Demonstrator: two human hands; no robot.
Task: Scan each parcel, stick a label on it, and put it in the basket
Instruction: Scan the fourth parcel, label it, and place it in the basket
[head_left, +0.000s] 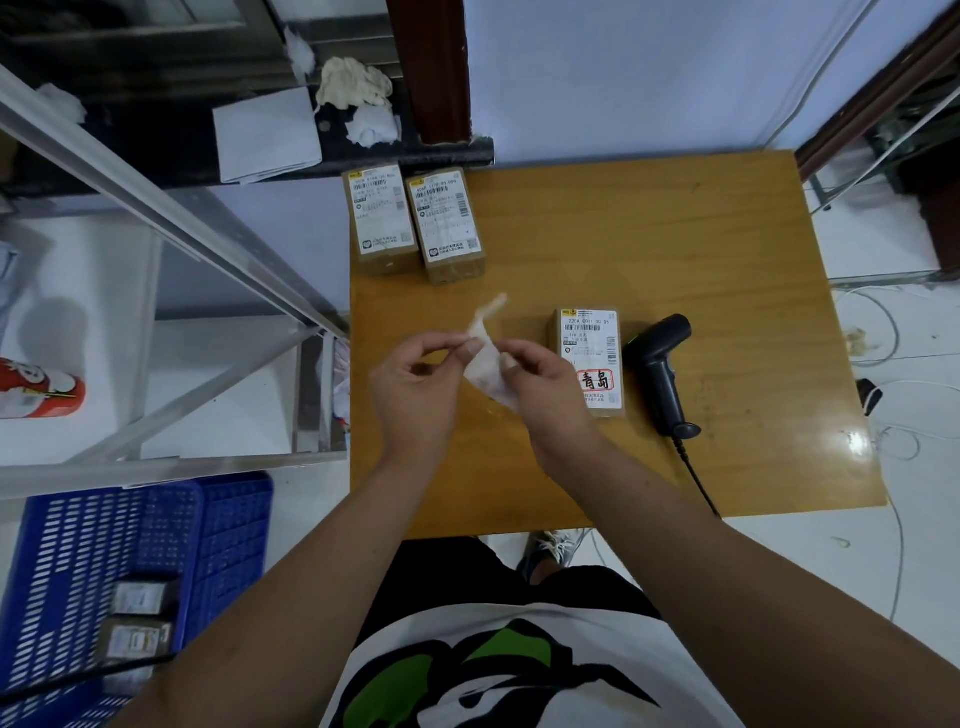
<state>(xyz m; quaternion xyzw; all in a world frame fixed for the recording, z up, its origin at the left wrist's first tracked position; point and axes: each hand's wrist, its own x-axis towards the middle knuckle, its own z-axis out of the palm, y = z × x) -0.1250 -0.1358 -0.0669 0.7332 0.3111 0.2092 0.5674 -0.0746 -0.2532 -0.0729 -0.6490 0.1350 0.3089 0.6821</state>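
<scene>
Wooden table (597, 249) centres my view; my left hand (415, 384) and right hand (540, 384) pinch a backing (485, 371), seemingly peeling. Stamped parcel (592, 338) waits at three o'clock, basket (78, 545) at eight.

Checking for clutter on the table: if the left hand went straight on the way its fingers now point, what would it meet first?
Probably the backing paper it already pinches, then the right hand just beyond; the left hand points toward both, though depth is unclear.
</scene>
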